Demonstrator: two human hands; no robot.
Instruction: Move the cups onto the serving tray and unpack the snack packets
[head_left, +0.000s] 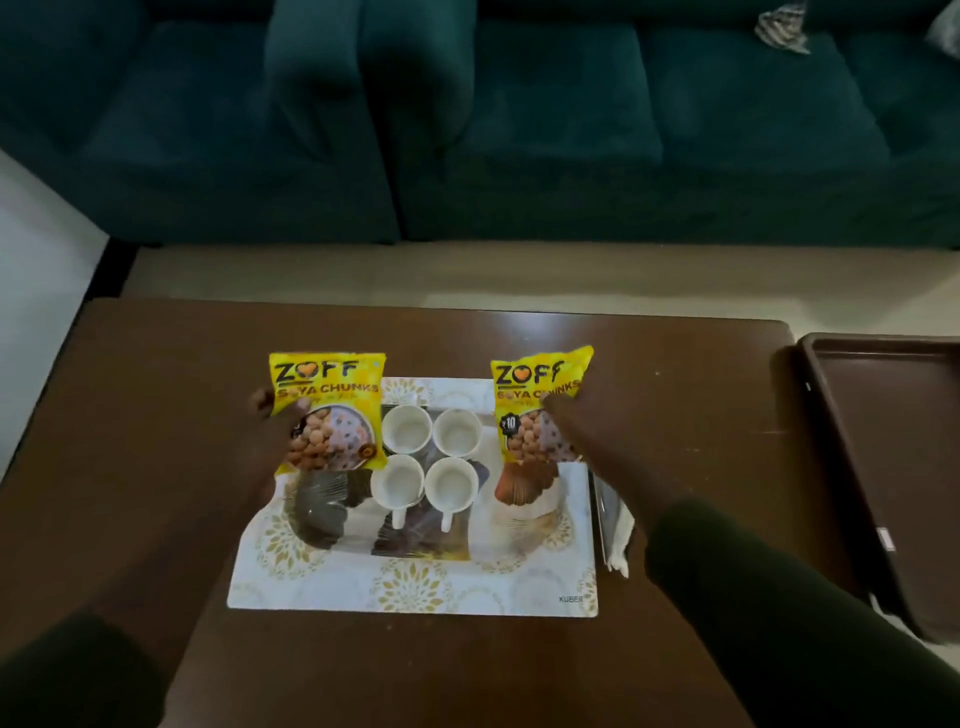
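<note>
On the placemat, packets: two yellow soya-chunk packets are held upright, the left packet (328, 413) at the mat's far-left edge, the right packet (540, 405) at its far-right.
Left hand: the left hand (270, 431) is closed round the left packet's side, thumb across its front.
Right hand: the right hand (576, 426) is curled onto the right packet's near corner, gripping it.
Cups: four white cups (426, 457) stand in a tight square between the packets, on the placemat (415, 587), not yet on a tray.
Step, as judged: unpacking; each packet is best set down clear of the cups, or opened one at a time with both hands, so nothing spills.
Tray: a brown serving tray (883, 467) lies well apart at the right, overhanging the table (156, 415) edge.
In the way: the cups sit close to both packets; a careless swing inward could knock them.
Beyond: a dark teal sofa (519, 130).
</note>
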